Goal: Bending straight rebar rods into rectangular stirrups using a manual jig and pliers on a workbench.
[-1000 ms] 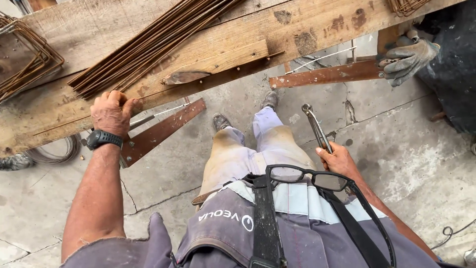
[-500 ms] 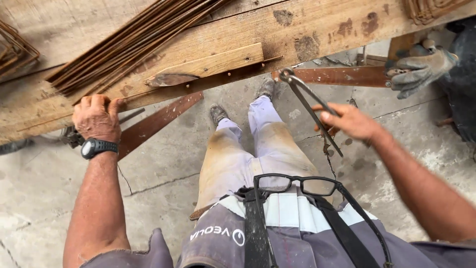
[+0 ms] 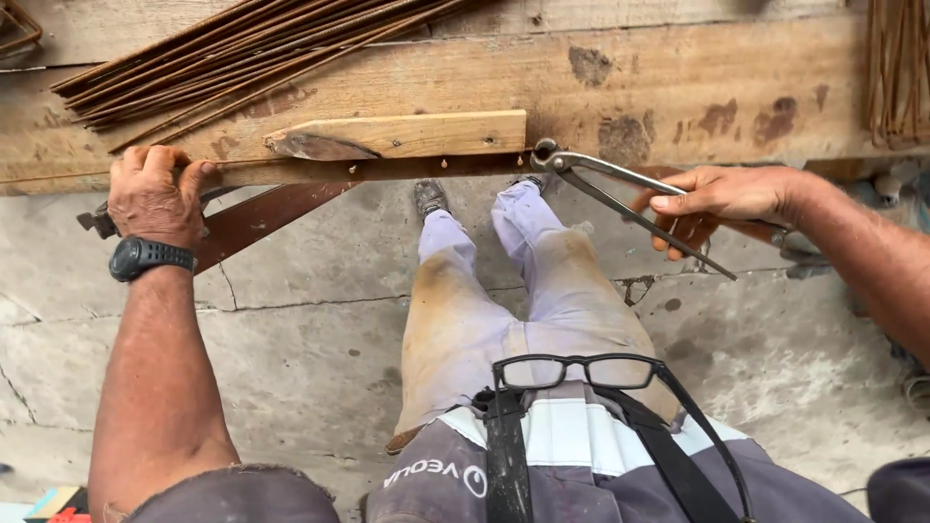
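Observation:
My left hand, with a black watch on the wrist, grips the front edge of a worn wooden workbench. My right hand holds long-handled steel pincers by the handles. The pincers' jaws rest at the bench's front edge, just right of a small wooden block fixed to the benchtop. A bundle of rusty steel rods lies slanted across the bench behind the block.
Rusty steel angle braces slope under the bench. More bent rods sit at the bench's right end. Below are my legs on a cracked concrete floor. Black glasses hang at my chest.
My right hand has swung the pincers up from beside my leg to the bench edge. The gloved hand seen earlier at right is out of view. My left hand stays on the bench.

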